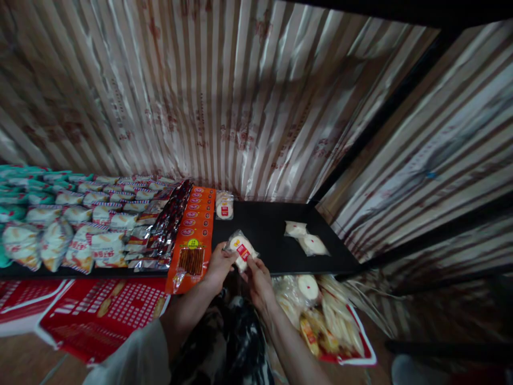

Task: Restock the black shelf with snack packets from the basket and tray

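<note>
Between my two hands is a clear-wrapped pack of round white cakes (pixel 242 251) with a red and yellow label. My left hand (pixel 221 265) pinches its left edge, and my right hand (pixel 257 275) grips the lower right edge. They hold it over the front of a black shelf (pixel 268 219). A similar wrapped pack (pixel 224 206) stands at the back of the shelf, beside a row of orange snack packets (pixel 194 224). Two more white wrapped packs (pixel 312 245) lie touching each other on the right part of the shelf.
White snack bags (pixel 108 248), dark shiny packets (pixel 166 230) and teal packs (pixel 12 214) fill the shelf's left. Below are a red basket (pixel 100 310) and, at right, another basket (pixel 363 334) of wrapped food. A dark post (pixel 380 112) slants at right before striped sheeting (pixel 240 96).
</note>
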Demonstrator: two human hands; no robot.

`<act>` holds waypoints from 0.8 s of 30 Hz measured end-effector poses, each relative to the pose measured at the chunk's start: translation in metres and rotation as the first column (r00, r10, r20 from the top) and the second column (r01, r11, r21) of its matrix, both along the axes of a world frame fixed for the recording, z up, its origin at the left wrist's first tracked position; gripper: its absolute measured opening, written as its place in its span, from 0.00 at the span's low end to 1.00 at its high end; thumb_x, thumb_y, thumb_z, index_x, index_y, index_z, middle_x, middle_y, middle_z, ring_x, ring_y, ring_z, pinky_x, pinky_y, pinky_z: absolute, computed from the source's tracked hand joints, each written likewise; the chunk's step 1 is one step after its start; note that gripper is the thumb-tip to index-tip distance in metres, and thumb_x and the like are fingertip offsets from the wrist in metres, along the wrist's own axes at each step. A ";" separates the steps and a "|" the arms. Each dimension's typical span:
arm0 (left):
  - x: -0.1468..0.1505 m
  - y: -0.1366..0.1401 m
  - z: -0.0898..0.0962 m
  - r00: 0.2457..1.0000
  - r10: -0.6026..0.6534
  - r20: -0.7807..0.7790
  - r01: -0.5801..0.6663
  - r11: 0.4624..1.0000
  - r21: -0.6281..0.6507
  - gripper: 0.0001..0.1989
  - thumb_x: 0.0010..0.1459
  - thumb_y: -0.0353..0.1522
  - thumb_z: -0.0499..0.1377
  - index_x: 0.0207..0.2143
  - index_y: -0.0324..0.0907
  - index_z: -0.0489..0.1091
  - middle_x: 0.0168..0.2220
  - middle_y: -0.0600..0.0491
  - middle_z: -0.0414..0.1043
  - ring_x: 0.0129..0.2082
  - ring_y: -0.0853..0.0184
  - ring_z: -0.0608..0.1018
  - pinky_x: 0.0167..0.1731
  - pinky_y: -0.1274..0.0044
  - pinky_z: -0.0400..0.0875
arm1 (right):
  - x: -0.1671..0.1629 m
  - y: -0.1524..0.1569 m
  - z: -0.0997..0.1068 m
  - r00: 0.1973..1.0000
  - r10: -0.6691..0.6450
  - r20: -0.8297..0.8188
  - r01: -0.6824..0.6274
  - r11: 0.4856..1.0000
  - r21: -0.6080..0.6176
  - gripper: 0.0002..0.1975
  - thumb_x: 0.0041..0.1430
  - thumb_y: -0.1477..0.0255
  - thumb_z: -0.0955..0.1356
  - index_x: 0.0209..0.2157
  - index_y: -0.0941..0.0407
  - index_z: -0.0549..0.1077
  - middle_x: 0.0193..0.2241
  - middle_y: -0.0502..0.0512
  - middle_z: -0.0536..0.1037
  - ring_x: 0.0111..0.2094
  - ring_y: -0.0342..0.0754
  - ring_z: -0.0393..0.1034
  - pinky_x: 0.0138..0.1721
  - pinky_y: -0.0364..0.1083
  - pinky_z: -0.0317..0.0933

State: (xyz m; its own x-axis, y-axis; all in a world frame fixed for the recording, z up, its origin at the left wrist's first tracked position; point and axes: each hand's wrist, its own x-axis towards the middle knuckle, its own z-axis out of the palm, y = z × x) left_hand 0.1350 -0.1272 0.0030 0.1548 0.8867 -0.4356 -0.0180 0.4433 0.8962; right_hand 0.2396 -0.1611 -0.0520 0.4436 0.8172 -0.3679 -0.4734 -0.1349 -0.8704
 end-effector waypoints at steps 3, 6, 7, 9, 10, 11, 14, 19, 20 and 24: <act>0.000 0.014 -0.002 0.998 0.031 -0.046 -0.029 0.999 0.045 0.20 0.58 0.24 0.53 0.54 0.38 0.60 0.43 0.48 0.73 0.34 0.72 0.76 0.25 0.86 0.66 | 0.001 0.009 -0.007 0.993 0.033 0.117 -0.033 0.999 -0.003 0.19 0.39 0.57 0.73 0.29 0.54 0.70 0.27 0.51 0.77 0.29 0.46 0.72 0.30 0.44 0.66; -0.004 0.031 -0.009 0.991 -0.007 -0.135 0.025 0.992 0.127 0.24 0.56 0.24 0.53 0.56 0.40 0.59 0.43 0.49 0.74 0.36 0.71 0.76 0.31 0.83 0.69 | 0.014 0.025 -0.011 0.932 -0.064 0.356 0.059 0.998 0.027 0.24 0.40 0.57 0.72 0.39 0.55 0.71 0.36 0.56 0.78 0.35 0.48 0.72 0.36 0.45 0.67; -0.006 0.037 -0.013 0.984 -0.028 -0.177 0.058 0.985 0.164 0.25 0.55 0.24 0.54 0.57 0.40 0.59 0.42 0.49 0.74 0.36 0.71 0.76 0.33 0.82 0.70 | 0.019 0.032 -0.012 0.900 -0.069 0.431 0.057 0.998 0.041 0.26 0.41 0.57 0.71 0.42 0.55 0.71 0.40 0.57 0.77 0.38 0.49 0.72 0.38 0.46 0.66; -0.009 0.049 -0.019 0.964 -0.065 -0.259 0.126 0.966 0.227 0.27 0.54 0.25 0.55 0.57 0.42 0.59 0.39 0.51 0.75 0.35 0.71 0.76 0.35 0.80 0.70 | 0.028 0.043 -0.009 0.858 -0.006 0.514 -0.026 0.998 0.055 0.28 0.41 0.58 0.71 0.44 0.55 0.72 0.41 0.56 0.77 0.40 0.49 0.71 0.40 0.47 0.65; -0.010 0.054 -0.021 0.953 -0.080 -0.292 0.157 0.955 0.250 0.28 0.53 0.26 0.56 0.58 0.43 0.59 0.38 0.52 0.75 0.34 0.70 0.76 0.36 0.80 0.70 | 0.031 0.048 -0.007 0.852 0.048 0.521 -0.088 0.995 0.054 0.27 0.40 0.59 0.72 0.44 0.55 0.73 0.39 0.55 0.78 0.39 0.49 0.71 0.40 0.47 0.65; -0.012 0.059 -0.023 0.943 -0.091 -0.320 0.182 0.946 0.269 0.29 0.53 0.26 0.57 0.58 0.43 0.59 0.37 0.53 0.75 0.33 0.70 0.76 0.36 0.79 0.70 | 0.033 0.052 -0.004 0.852 0.102 0.513 -0.149 0.988 0.051 0.25 0.40 0.59 0.72 0.42 0.55 0.75 0.36 0.54 0.78 0.37 0.49 0.71 0.39 0.46 0.65; -0.013 0.072 -0.026 0.917 -0.090 -0.389 0.217 0.930 0.296 0.33 0.51 0.26 0.58 0.60 0.43 0.56 0.34 0.54 0.76 0.32 0.70 0.76 0.37 0.78 0.70 | 0.034 0.062 0.002 0.861 0.202 0.466 -0.245 0.969 0.033 0.19 0.40 0.60 0.72 0.35 0.55 0.78 0.28 0.51 0.79 0.31 0.48 0.71 0.35 0.45 0.64; -0.008 0.088 -0.020 0.878 0.003 -0.478 0.150 0.947 0.283 0.36 0.52 0.26 0.56 0.63 0.35 0.47 0.37 0.49 0.76 0.36 0.68 0.76 0.39 0.78 0.69 | 0.033 0.086 -0.001 0.889 0.197 0.414 -0.222 0.975 0.011 0.18 0.39 0.61 0.72 0.32 0.56 0.77 0.27 0.51 0.79 0.29 0.47 0.70 0.33 0.45 0.63; -0.006 0.091 -0.019 0.873 0.012 -0.488 0.143 0.950 0.278 0.36 0.53 0.26 0.56 0.63 0.33 0.47 0.39 0.47 0.76 0.37 0.67 0.77 0.39 0.78 0.69 | 0.034 0.093 -0.003 0.888 0.184 0.422 -0.207 0.978 0.011 0.18 0.39 0.61 0.72 0.32 0.56 0.77 0.27 0.51 0.79 0.29 0.47 0.71 0.34 0.45 0.63; 0.002 0.103 -0.021 0.879 0.040 -0.476 0.114 0.950 0.290 0.33 0.54 0.24 0.54 0.62 0.33 0.48 0.47 0.43 0.73 0.42 0.66 0.76 0.45 0.76 0.68 | 0.038 0.122 -0.014 0.852 0.156 0.500 -0.170 0.985 -0.018 0.16 0.41 0.61 0.71 0.32 0.55 0.77 0.27 0.50 0.79 0.29 0.48 0.71 0.33 0.45 0.64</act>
